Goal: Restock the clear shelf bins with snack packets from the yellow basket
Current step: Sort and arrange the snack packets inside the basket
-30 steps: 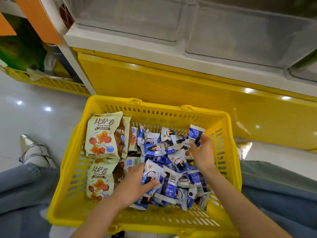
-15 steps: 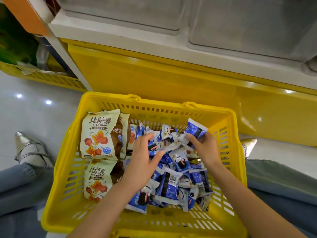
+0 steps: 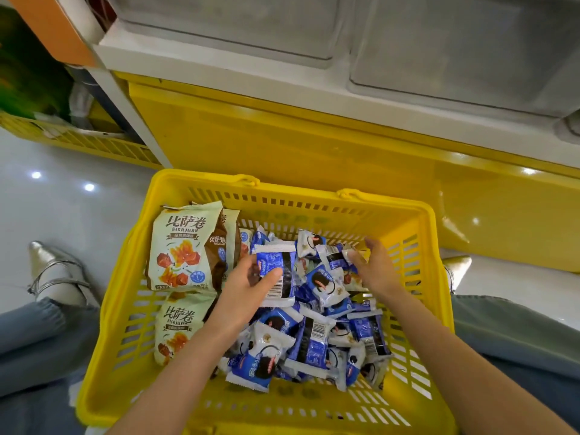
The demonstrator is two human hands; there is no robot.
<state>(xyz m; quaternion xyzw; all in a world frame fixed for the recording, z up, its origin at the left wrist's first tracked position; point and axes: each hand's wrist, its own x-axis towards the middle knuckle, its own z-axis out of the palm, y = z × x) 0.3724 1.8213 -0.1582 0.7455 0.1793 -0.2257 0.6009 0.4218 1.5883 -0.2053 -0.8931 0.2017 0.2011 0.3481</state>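
In the yellow basket (image 3: 201,180) we count three beige pizza-roll bags (image 3: 179,246) at the left and a heap of blue packets (image 3: 314,337), too many to count. Our left hand (image 3: 248,284) pinches one blue packet (image 3: 279,265), barcode up. Our right hand (image 3: 376,271) is spread, relaxed, over the heap. Two clear bins (image 3: 226,23) stand higher, behind the basket.

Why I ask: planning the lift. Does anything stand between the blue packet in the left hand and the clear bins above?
Nothing visible does. The left hand holds the blue packet atop the pile. Only the white shelf ledge juts out below the clear bins; their openings are out of view.
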